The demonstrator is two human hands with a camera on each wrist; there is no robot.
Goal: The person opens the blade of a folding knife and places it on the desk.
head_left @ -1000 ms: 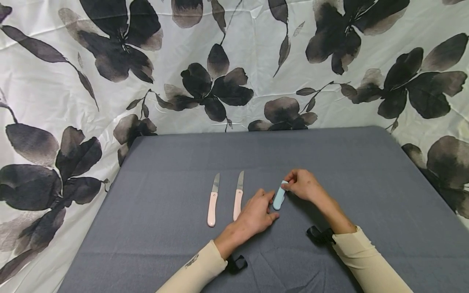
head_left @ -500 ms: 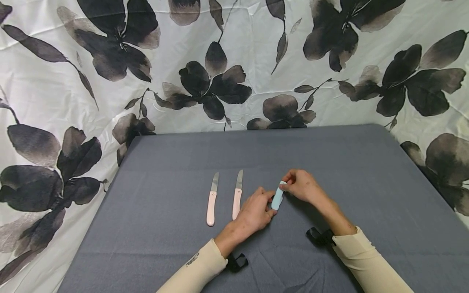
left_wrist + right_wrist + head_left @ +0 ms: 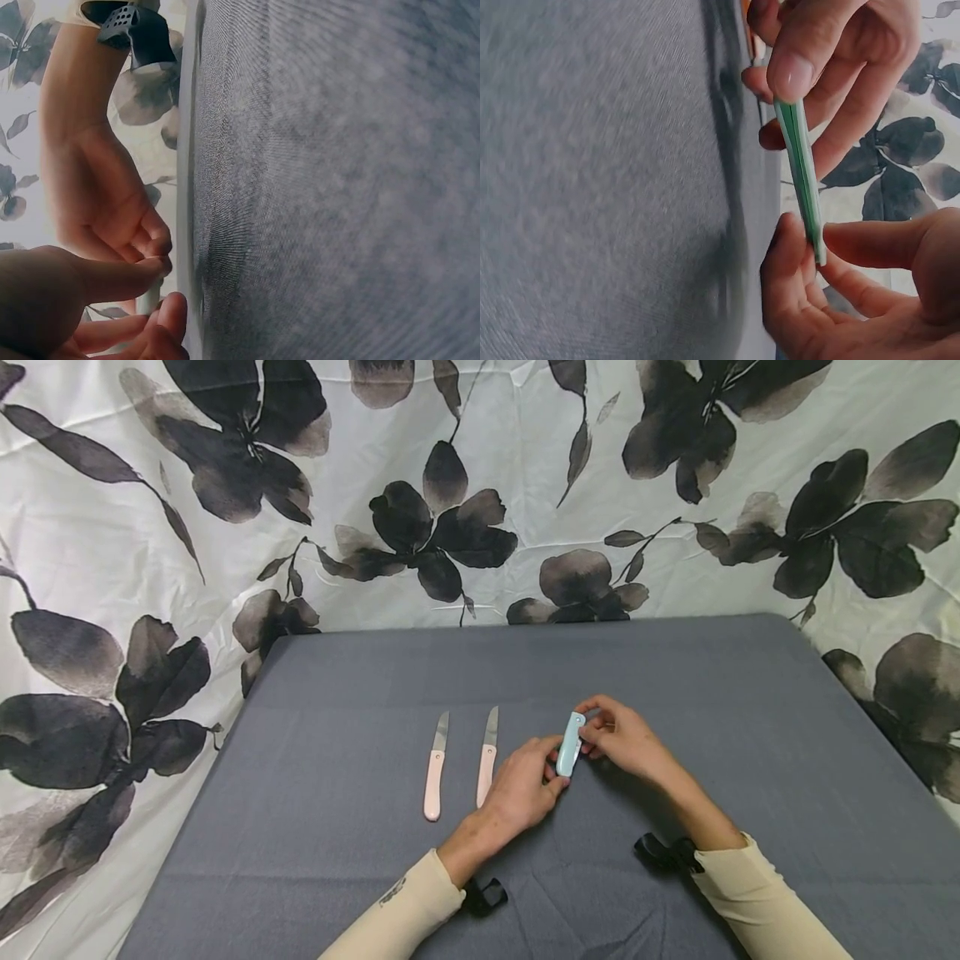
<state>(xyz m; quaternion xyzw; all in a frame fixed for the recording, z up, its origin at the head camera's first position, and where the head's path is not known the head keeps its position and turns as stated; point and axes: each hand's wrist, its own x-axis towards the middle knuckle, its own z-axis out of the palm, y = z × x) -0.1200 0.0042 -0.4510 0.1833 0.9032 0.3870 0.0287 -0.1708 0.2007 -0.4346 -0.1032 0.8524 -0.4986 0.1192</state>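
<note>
A light blue folding knife [image 3: 569, 745], its blade folded in, is held between both hands. My left hand [image 3: 522, 783] grips its near end, thumb on one side and fingertips on the other. At the far end, the thumb and fingers of my right hand [image 3: 624, 741] pinch it. The right wrist view shows the knife [image 3: 801, 169] edge-on with a slot along its handle, held off the grey cloth. Two pink-handled knives with bare blades lie to the left: an outer one [image 3: 433, 785] and an inner one [image 3: 487, 758], whose handle end is partly behind my left hand.
Grey cloth [image 3: 337, 735] covers the table, with creases near the front. A white curtain with dark flowers [image 3: 480, 460] hangs right behind the table's back edge. Black straps sit at both wrists, including the right wrist strap [image 3: 660, 853].
The blue knife has risen slightly and turned, so its flat side and folded blade now show. My right hand has shifted its grip at the far end; the left has closed on the near end.
</note>
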